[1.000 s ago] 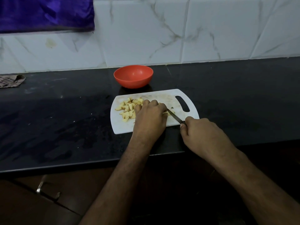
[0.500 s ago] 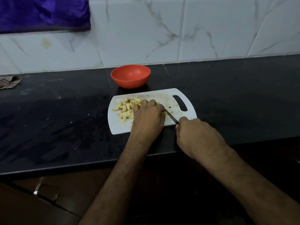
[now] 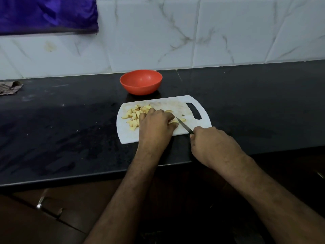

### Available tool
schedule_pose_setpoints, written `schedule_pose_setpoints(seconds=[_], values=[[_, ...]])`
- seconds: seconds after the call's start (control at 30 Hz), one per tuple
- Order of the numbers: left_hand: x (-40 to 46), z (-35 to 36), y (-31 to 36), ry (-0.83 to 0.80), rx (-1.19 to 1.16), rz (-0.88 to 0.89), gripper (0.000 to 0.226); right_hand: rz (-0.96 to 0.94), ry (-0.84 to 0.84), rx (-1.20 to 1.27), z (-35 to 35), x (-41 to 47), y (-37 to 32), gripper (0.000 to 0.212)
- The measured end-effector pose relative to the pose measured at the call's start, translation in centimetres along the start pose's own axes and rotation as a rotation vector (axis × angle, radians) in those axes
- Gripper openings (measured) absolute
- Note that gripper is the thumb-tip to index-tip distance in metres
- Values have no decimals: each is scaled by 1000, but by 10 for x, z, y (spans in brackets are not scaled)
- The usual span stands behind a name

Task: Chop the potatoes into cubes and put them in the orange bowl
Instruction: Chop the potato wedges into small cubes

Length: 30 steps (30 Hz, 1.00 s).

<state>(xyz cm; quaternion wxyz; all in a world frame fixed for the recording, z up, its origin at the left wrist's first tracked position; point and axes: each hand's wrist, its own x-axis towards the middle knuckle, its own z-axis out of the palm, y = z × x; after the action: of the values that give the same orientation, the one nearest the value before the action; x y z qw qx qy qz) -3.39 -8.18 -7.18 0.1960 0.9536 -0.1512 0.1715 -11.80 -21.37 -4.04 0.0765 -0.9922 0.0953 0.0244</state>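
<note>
A white cutting board [image 3: 186, 107] lies on the black counter, with a pile of pale potato cubes [image 3: 136, 115] on its left half. My left hand [image 3: 156, 126] curls over a potato piece [image 3: 173, 122] near the board's middle and holds it down. My right hand [image 3: 212, 145] grips a knife [image 3: 184, 128] by the handle; the blade points up-left, its tip right beside the held piece. One small cut bit [image 3: 182, 120] lies just right of the blade. The orange bowl [image 3: 141, 82] stands behind the board, and nothing shows inside it.
The black counter [image 3: 70, 131] runs left to right, its front edge just below my wrists. A crumpled brownish rag [image 3: 9, 87] sits at the far left by the tiled wall. Purple cloth [image 3: 47, 14] hangs at the top left. A cabinet handle [image 3: 49, 206] shows below the counter.
The knife blade has shifted slightly against the held potato piece while my left hand stays over it. The view has drifted a little; the bowl and board stay put.
</note>
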Motion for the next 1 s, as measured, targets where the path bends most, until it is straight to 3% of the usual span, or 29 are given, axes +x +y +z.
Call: schedule_pose_setpoints(seconds=[0.17,0.3,1.0], values=[[-8,-2,-5,24,-134,-52,43,-11,64,100,2,0,2,26],[-14,-4,-12,43,-220,-87,30,-62,91,90,1,-1,-2,26],[-3,-1,-6,-24,-104,-59,21,-71,7,-35,-1,7,-11,30]])
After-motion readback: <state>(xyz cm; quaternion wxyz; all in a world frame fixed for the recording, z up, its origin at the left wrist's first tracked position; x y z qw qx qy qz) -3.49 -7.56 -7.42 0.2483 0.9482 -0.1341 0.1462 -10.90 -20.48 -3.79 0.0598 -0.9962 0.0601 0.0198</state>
